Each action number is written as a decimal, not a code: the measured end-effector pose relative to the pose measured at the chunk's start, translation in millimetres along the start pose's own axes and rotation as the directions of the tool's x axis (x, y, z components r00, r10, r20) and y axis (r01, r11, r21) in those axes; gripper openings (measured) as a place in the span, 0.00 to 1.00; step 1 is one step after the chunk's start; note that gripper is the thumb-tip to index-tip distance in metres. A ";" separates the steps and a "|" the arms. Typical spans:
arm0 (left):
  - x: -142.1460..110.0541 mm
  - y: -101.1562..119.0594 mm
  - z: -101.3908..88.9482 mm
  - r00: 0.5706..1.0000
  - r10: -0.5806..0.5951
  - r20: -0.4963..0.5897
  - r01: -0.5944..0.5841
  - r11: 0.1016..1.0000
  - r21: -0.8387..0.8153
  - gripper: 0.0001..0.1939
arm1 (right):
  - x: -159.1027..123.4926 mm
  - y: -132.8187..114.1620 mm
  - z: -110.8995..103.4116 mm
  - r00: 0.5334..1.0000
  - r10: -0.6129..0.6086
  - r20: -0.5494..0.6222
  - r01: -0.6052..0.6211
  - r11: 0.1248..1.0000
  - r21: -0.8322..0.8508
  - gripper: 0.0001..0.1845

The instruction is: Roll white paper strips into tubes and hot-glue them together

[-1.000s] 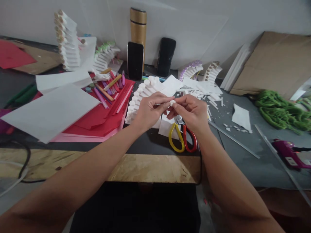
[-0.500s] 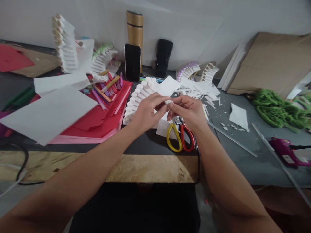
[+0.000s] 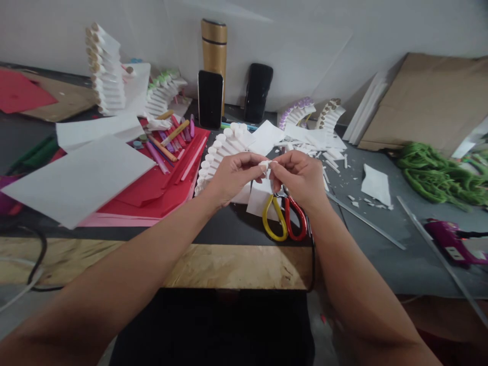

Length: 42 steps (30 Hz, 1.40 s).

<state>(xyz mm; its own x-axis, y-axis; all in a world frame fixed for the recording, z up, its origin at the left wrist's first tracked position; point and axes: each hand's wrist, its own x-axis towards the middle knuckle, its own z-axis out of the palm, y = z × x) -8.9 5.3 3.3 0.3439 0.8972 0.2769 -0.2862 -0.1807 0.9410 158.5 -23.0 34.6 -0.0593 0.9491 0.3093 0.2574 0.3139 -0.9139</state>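
Observation:
My left hand (image 3: 231, 178) and my right hand (image 3: 299, 178) meet above the table, fingers pinched together on a small white paper roll (image 3: 266, 164) held between their fingertips. Just below the hands lie scissors with one yellow and one red handle (image 3: 284, 218) on a white paper sheet (image 3: 259, 198). Behind my left hand sits a curved fan of white paper rolls (image 3: 223, 147).
Red and white paper sheets (image 3: 114, 178) and coloured sticks (image 3: 168, 137) lie left. Two phones (image 3: 210, 99) lean by a gold flask (image 3: 213, 46). White scraps (image 3: 375, 185), green yarn (image 3: 434, 173), metal rulers (image 3: 366, 221) and a purple glue gun (image 3: 453, 241) lie right.
The hands stay together on the small white roll, with only small finger shifts. The view has moved slightly.

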 end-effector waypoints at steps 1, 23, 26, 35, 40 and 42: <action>-0.1 -0.1 0.0 1.000 -0.012 -0.003 0.012 1.000 -0.014 0.09 | -0.1 -0.6 -0.2 1.000 0.000 0.001 0.000 1.000 -0.001 0.10; 0.1 -7.0 0.9 0.984 -0.157 -0.079 0.134 0.961 -0.241 0.08 | -1.5 -6.6 -52.8 0.915 0.251 -0.315 -0.358 0.147 -0.922 0.26; -0.1 -7.8 1.8 0.987 -0.147 -0.069 0.128 0.966 -0.226 0.07 | -14.8 0.9 -51.4 0.870 0.340 -0.355 -0.404 0.083 -0.911 0.30; -1.4 -7.8 3.4 0.986 -0.151 -0.072 0.133 0.968 -0.211 0.09 | -31.9 25.8 -67.1 0.747 0.494 -0.445 -0.649 0.392 -0.652 0.11; -1.7 -5.8 3.7 0.986 -0.151 -0.065 0.134 0.969 -0.207 0.10 | -33.9 43.7 -75.5 0.697 0.502 -0.513 -0.670 0.710 -0.216 0.04; -1.6 -5.1 3.1 0.984 -0.160 -0.075 0.139 0.964 -0.227 0.11 | -33.3 45.0 -73.6 0.740 0.438 -0.510 -0.547 0.833 -0.079 0.07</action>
<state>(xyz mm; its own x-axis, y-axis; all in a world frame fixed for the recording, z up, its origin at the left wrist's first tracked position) -5.2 3.6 -1.3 0.3170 0.9423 0.1072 -0.4312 0.0425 0.9013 243.1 -42.4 2.4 0.5610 0.8270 -0.0372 0.3228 -0.2599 -0.9101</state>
